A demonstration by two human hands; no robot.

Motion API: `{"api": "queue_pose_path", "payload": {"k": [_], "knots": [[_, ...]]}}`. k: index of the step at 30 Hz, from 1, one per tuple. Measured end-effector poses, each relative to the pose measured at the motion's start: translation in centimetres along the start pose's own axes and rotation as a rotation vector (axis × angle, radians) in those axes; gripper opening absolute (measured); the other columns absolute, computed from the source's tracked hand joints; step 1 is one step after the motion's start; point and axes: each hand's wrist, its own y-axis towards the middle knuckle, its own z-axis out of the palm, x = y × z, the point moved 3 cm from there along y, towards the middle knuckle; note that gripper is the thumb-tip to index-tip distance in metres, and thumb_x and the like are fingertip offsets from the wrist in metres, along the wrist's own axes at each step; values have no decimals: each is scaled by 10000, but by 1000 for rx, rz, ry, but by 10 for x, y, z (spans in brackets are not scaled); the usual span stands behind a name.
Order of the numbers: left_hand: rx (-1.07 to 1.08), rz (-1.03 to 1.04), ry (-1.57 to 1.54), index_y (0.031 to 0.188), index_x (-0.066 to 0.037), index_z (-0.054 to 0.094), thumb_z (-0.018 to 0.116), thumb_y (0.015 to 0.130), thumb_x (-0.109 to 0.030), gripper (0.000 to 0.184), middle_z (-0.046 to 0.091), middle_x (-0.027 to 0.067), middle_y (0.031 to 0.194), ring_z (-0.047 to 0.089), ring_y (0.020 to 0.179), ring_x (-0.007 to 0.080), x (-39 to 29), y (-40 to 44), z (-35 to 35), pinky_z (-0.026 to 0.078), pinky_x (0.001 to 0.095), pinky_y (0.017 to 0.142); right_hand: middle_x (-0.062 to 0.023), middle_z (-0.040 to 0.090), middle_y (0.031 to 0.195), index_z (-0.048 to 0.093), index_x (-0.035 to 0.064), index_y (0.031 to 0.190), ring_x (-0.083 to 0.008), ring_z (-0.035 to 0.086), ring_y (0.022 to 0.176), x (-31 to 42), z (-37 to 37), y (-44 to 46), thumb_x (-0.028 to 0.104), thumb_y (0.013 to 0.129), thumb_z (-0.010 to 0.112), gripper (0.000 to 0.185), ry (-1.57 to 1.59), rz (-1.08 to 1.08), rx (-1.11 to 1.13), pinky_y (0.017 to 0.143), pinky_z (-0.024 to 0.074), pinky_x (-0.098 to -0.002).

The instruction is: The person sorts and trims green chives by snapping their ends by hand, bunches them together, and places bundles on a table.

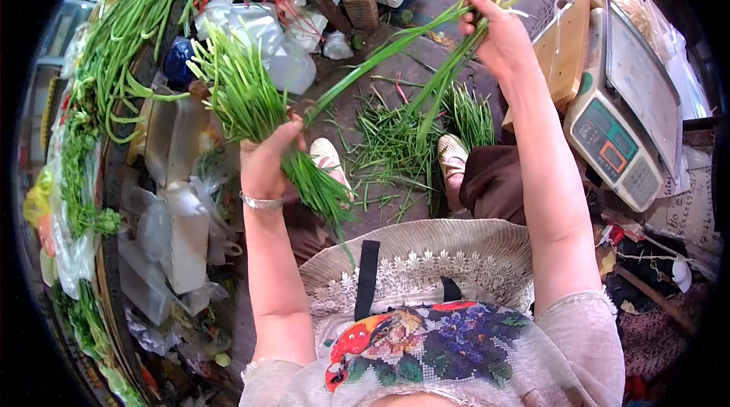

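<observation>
Dark grey floor [411, 65] carries a loose heap of slender green stalks [384, 141] between cream perforated shoes [325, 153]. Left hand [274, 142]: fingers closed around a thick, bright-green sheaf of stalks [242, 91]. Right hand [490, 25]: fingers gripping a thin, drooping green bunch [452, 74].

Their top [570, 346]: lt. beige, short slvs. w/ lacy edges, red bird print [353, 340], purple flwr. print [475, 338] + pleated, lace-trimmed hem [456, 243]. Silvery bracelet [261, 202], L wrist [258, 182]; dk. brown trousers [493, 182]; cream perf'd shoes [452, 147].
</observation>
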Motion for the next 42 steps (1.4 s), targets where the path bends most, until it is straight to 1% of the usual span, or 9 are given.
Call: {"api": "queue_pose_path", "payload": {"k": [5, 6, 10, 13, 19, 22, 24, 33, 42], "knots": [[-24, -32, -132, 996, 7, 638, 699, 789, 9, 216, 674, 86, 843, 624, 646, 162, 5, 9, -14, 515, 270, 563, -15, 660, 907, 653, 94, 923, -142, 554, 811, 14, -7, 3, 290, 971, 533, 235, -735, -453, -239, 718, 439, -313], [-1, -7, -119, 1015, 15, 629, 703, 783, 3, 243, 672, 98, 848, 622, 642, 156, -1, 4, -6, 513, 269, 558, -13, 679, 943, 634, 90, 931, -154, 566, 901, 17, 2, -4, 302, 978, 510, 250, -751, -416, -209, 789, 443, -353], [312, -64, -185, 1103, 33, 592, 645, 771, -25, 341, 652, 133, 877, 613, 704, 202, -6, -5, 13, 507, 311, 654, 3, 589, 732, 595, 78, 945, -85, 524, 640, -7, 26, -10, 277, 951, 581, 200, -440, -232, -5, 573, 448, -239], [487, -101, -206, 1191, 54, 527, 647, 751, -85, 477, 644, 147, 884, 608, 700, 225, 0, -8, 31, 495, 337, 672, 60, 471, 631, 617, 53, 1012, -19, 371, 481, -24, 46, -20, 278, 858, 717, 291, -349, -9, 122, 404, 301, -185], [664, -212, -238, 1249, 57, 487, 660, 741, -131, 569, 635, 152, 882, 611, 727, 244, 11, -15, 52, 499, 387, 708, 105, 381, 594, 626, 30, 1090, 2, 288, 443, -53, 73, -39, 258, 893, 685, 306, -245, 361, 330, 390, 198, -178], [702, -257, -187, 1259, 49, 487, 667, 739, -151, 585, 620, 138, 835, 601, 696, 235, 15, -19, 58, 499, 379, 700, 96, 396, 581, 587, 109, 849, -8, 276, 429, -61, 79, -45, 277, 843, 741, 227, -151, 478, 380, 372, 178, -195], [765, -268, -131, 1266, 43, 487, 671, 737, -158, 594, 616, 137, 830, 591, 675, 225, 17, -21, 62, 495, 356, 680, 89, 397, 584, 579, 119, 846, -14, 284, 433, -63, 80, -48, 271, 846, 734, 217, -115, 515, 416, 378, 181, -199], [490, -62, -156, 1136, 52, 556, 628, 763, -150, 431, 640, 184, 937, 573, 620, 212, 8, -18, 57, 478, 338, 586, 86, 433, 562, 585, 127, 727, -26, 319, 433, -55, 73, -45, 220, 810, 756, 212, -171, 320, 345, 404, 198, -219], [426, -71, -103, 1144, 54, 535, 640, 831, -118, 372, 584, 71, 702, 526, 522, 170, 10, -13, 47, 428, 305, 512, 94, 369, 593, 619, 68, 953, -10, 280, 435, -47, 59, -34, 217, 918, 652, 156, -126, 287, 242, 404, 199, -192]]}}
